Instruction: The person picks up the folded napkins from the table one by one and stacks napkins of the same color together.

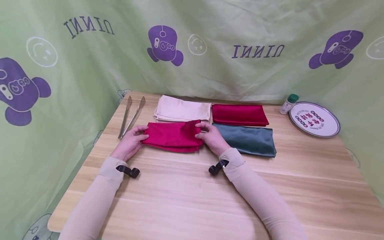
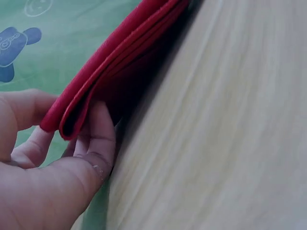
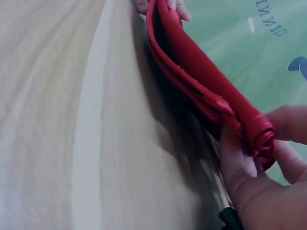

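Between both hands is a folded bright red satin cloth [image 1: 174, 135], its layers showing along the near edge. The left hand [image 1: 131, 141] grips its left end; in the left wrist view the fingers pinch the layered red fold [image 2: 110, 62]. At the other end, the right hand [image 1: 212, 137] holds the cloth's right edge between thumb and fingers. In the right wrist view the red cloth [image 3: 201, 72] is raised a little off the wood, with a shadow under it. A folded pale pink cloth [image 1: 183, 109] lies just behind, and a folded teal cloth [image 1: 246, 138] lies right of the right hand.
A second folded cloth, dark red [image 1: 240, 114], lies behind the teal one. Metal tongs [image 1: 126, 116] rest at the table's [image 1: 180, 200] back left. At the back right stand a green-capped shaker bottle [image 1: 288, 104] and a white patterned plate [image 1: 315, 120]. A green curtain [image 1: 192, 76] surrounds the table.
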Tool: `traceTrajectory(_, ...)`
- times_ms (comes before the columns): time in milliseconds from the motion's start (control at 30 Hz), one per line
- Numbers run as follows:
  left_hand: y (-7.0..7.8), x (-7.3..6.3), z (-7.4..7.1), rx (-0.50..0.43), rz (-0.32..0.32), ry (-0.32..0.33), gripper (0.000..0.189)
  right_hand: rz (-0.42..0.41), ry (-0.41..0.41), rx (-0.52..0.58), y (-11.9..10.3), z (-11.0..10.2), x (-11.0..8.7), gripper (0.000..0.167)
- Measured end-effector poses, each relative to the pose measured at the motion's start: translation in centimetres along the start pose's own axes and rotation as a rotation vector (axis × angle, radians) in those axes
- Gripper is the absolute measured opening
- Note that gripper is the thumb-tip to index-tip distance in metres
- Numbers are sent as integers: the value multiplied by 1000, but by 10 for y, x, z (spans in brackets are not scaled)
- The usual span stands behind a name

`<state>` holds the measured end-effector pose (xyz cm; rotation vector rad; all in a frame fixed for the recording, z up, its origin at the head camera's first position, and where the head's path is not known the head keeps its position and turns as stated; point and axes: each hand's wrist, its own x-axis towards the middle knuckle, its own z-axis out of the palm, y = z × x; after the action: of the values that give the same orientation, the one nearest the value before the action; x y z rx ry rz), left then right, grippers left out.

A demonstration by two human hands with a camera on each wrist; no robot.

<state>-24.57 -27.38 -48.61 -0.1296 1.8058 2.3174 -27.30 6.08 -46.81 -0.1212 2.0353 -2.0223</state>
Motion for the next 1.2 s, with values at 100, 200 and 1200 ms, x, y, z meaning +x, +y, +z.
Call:
traceTrajectory(100, -1, -4, 0, -116, 5, -6, 41, 4, -7, 77, 2, 0, -1, 43)
traceTrajectory(200, 0, -9, 1, -179, 24, -10, 41, 6, -15, 181, 3, 1, -5, 42)
traceTrajectory(1200, 30, -10, 62, -162, 158, -124, 39, -94, 87, 406, -15, -56, -24, 40)
